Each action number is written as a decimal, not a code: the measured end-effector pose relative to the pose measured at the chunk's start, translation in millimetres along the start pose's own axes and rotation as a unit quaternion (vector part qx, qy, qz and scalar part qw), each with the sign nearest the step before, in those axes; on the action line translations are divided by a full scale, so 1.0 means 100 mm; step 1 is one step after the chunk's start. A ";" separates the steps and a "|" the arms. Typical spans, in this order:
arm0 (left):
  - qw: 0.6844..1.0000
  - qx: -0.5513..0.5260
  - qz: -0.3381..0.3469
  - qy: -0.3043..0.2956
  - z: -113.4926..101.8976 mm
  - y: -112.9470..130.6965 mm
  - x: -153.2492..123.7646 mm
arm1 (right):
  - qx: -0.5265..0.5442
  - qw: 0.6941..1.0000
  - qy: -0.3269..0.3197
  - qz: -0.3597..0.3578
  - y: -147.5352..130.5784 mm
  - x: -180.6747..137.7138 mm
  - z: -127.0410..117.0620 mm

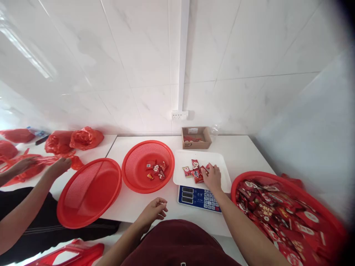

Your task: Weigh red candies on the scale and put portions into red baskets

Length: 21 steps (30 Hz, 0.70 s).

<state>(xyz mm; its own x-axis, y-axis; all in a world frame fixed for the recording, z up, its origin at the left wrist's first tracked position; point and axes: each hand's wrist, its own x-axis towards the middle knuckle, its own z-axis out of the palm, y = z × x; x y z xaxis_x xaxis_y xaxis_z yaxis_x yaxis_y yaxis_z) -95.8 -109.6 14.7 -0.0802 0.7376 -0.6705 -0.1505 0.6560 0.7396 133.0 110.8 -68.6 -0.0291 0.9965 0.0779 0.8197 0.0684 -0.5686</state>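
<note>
Over the white tray [222, 162] of a blue digital scale [198, 197], my right hand [213, 178] is closed, its fingertips on a small red wrapped packet. Several more red packets [195, 164] lie on the tray to the left of those fingers. My left hand [153, 212] hovers near the table's front edge, fingers loosely apart, with nothing in it. A red mesh basket [133, 151] just beyond it holds a few small packets [156, 169]. To the right, a big red basket [277, 179] is heaped with red packets [266, 210].
An empty-looking red basket [102, 195] stands left, beside a co-worker's hands [59, 166] handling a red plastic bag. Filled red bags [85, 138] sit at the back left. Behind the scale is a cardboard box [196, 144], below a wall socket [179, 115].
</note>
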 end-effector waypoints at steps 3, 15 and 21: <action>0.998 -0.057 -0.017 0.033 -0.01 -0.09 -0.08 | -0.051 0.997 -0.045 -0.037 -0.15 0.09 0.04; 0.985 -0.118 -0.033 0.125 0.38 -0.16 -0.33 | -0.167 0.928 -0.188 -0.275 -0.53 0.19 0.07; 0.983 -0.098 -0.029 0.150 0.43 -0.20 -0.38 | -0.075 0.939 -0.171 -0.289 -0.37 0.29 0.13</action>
<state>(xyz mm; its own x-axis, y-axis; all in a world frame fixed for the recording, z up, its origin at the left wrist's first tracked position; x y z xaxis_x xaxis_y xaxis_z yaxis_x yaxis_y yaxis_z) -47.8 -143.8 27.6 -0.3478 0.6006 -0.7200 -0.3489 0.6299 0.6940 94.0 138.0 -56.1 -0.6552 0.7533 0.0568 0.6805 0.6212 -0.3885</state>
